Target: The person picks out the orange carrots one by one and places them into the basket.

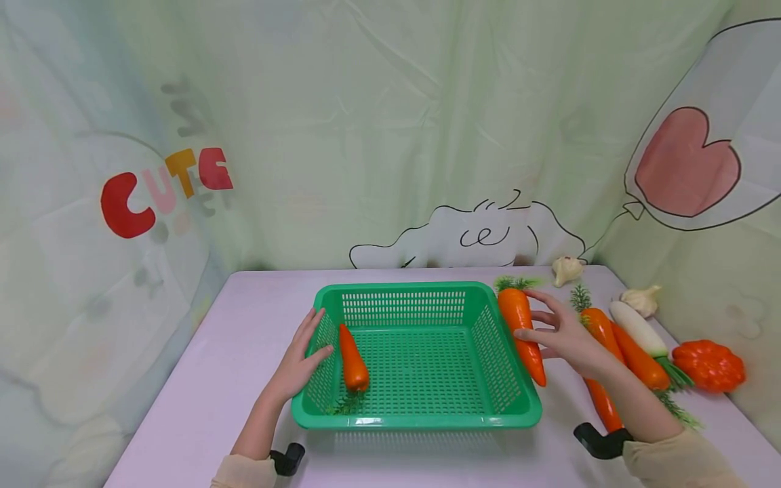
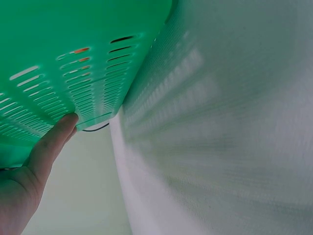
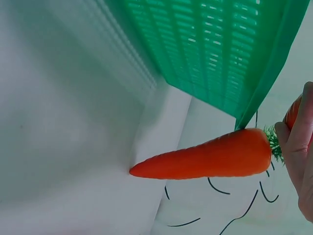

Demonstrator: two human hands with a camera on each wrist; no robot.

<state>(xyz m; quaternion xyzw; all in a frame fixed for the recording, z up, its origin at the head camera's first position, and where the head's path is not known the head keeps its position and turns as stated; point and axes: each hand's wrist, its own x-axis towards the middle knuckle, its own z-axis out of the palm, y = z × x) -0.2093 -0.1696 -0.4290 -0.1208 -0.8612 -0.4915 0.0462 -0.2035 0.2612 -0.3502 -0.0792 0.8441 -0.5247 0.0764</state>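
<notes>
In the head view, my left hand (image 1: 299,362) touches the left rim of the green basket (image 1: 417,421), fingers fairly straight; the left wrist view shows a digit of this hand (image 2: 44,156) against the basket's outer wall (image 2: 83,24). My right hand (image 1: 564,332) pinches an orange carrot (image 1: 515,310) at the right rim, leafy end away from me. The right wrist view has a carrot (image 3: 210,156) beside the basket's corner, and another orange piece (image 3: 293,113) at my right hand's fingers (image 3: 302,132). Inside the basket lies a carrot (image 1: 352,362), tip pointing away.
Right of the basket lie several orange carrots (image 1: 637,359), a white radish (image 1: 637,327), a red ribbed vegetable (image 1: 709,366) and two garlic bulbs (image 1: 567,270). Behind the table (image 1: 244,325) hangs a printed curtain (image 1: 293,169).
</notes>
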